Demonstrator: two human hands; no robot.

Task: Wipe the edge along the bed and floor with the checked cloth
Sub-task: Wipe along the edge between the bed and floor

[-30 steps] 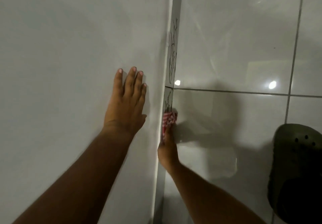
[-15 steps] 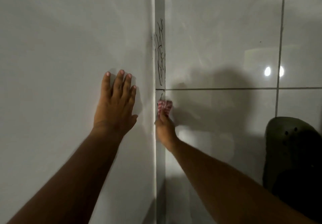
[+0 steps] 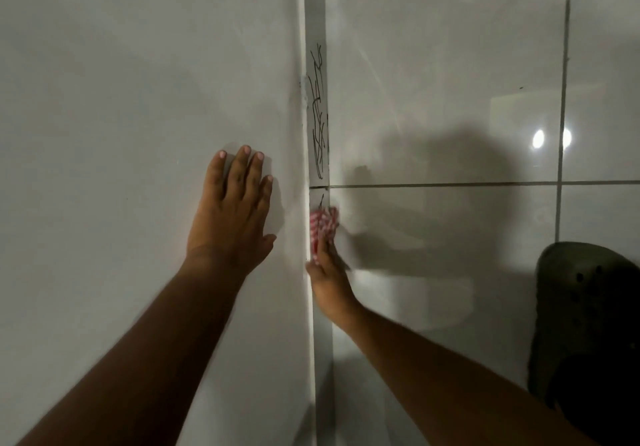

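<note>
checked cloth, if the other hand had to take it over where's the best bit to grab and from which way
Probably the bunched far end of the checked cloth, which sticks out past the right hand's fingertips. Come from the floor side, above the cloth: the bed's white surface blocks the other side, and the near end is pinned flat under the right hand. A pinch grip suits the loose folds.
</note>
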